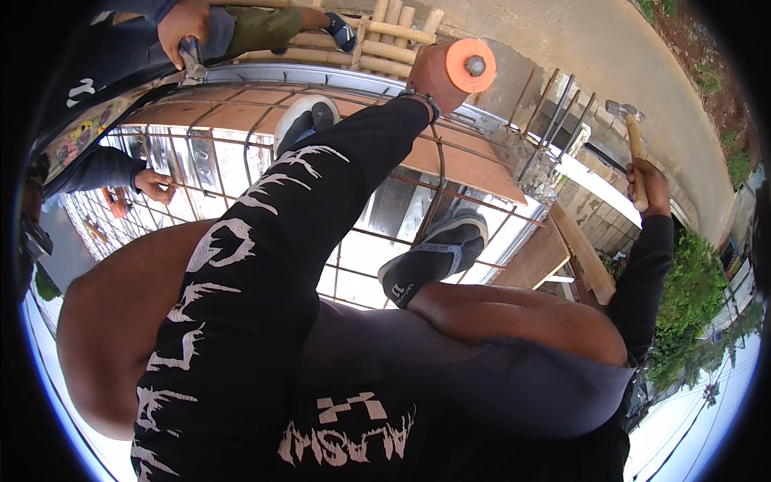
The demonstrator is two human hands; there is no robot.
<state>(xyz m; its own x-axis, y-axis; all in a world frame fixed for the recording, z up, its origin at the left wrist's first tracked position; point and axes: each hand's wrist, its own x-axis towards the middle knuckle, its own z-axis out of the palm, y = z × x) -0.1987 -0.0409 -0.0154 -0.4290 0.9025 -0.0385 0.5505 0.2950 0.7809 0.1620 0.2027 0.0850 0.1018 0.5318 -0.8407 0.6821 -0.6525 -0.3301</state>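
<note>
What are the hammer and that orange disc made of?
Hammer handle: likely smooth wood, from its tan colour; head: probably steel, dull grey. Orange disc: rubber or plastic perhaps, evenly coloured, matte; centre knob: metal, apparently, dull grey.

The hammer handle looks like smooth wood, its head dull metal, the orange guard matt plastic.
</note>
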